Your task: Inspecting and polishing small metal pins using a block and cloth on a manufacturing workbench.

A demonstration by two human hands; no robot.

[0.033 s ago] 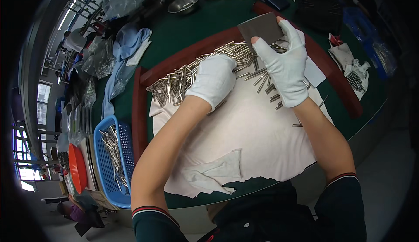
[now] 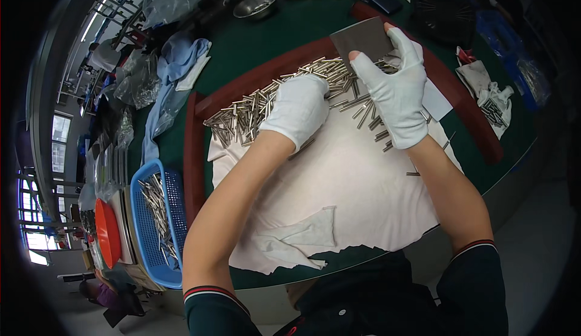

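Observation:
Both my hands wear white gloves. My left hand (image 2: 298,107) is closed, back upward, at the near edge of a heap of slim metal pins (image 2: 245,118). Its fingertips are hidden beneath it, so what they grip does not show. Between the bare thumb tip and fingers of my right hand (image 2: 396,91) is a thin, dark grey rectangular plate (image 2: 362,39), tilted above the far right part of the heap. Several loose pins lie beside the right palm. Pins and hands are over a pale pink cloth (image 2: 357,184) on the green table.
Dark red bars (image 2: 192,172) border the cloth left, behind and right. A blue basket (image 2: 158,263) of pins stands at the left, with a red-orange bowl (image 2: 108,233) beyond. A metal bowl (image 2: 256,4) sits behind. A scrap of cloth (image 2: 302,233) lies in front.
My left hand has shifted very slightly to the right. My right hand and the plate look the same.

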